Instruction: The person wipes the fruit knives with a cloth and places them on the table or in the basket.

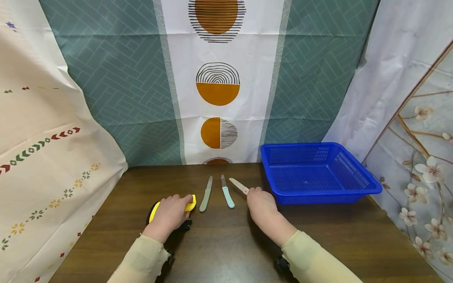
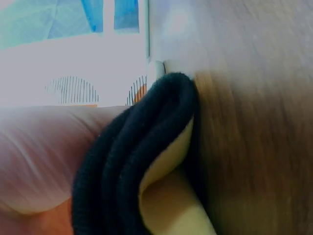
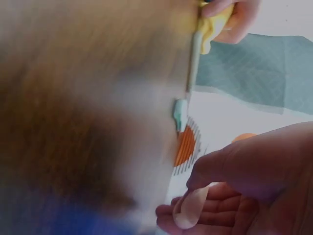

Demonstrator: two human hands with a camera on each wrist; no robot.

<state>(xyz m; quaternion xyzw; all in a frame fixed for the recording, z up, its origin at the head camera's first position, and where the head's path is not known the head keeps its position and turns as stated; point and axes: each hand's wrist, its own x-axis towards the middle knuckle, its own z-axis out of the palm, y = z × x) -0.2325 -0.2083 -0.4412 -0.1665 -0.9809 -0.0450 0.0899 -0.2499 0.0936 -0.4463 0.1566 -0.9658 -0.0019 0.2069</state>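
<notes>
My left hand [image 1: 170,212] grips a soft yellow-and-black glove [image 1: 190,203] low over the left part of the table. Its folded black knit edge [image 2: 132,156] fills the middle of the left wrist view. Near the basket, my right hand [image 1: 262,204] pinches the handle of a pale pink knife [image 1: 238,185], whose blade points to the far left. The rounded handle end [image 3: 190,210] shows between thumb and fingers in the right wrist view. Between the hands lie a sage-green-handled knife [image 1: 206,194] and a light-blue-handled knife [image 1: 227,192], blades pointing away from me.
A blue plastic basket [image 1: 322,192] with nothing in it stands at the back right of the brown wooden table [image 1: 219,247]. A patterned curtain [image 1: 141,98] hangs behind the table's far edge, and printed cloths flank it on the left and right.
</notes>
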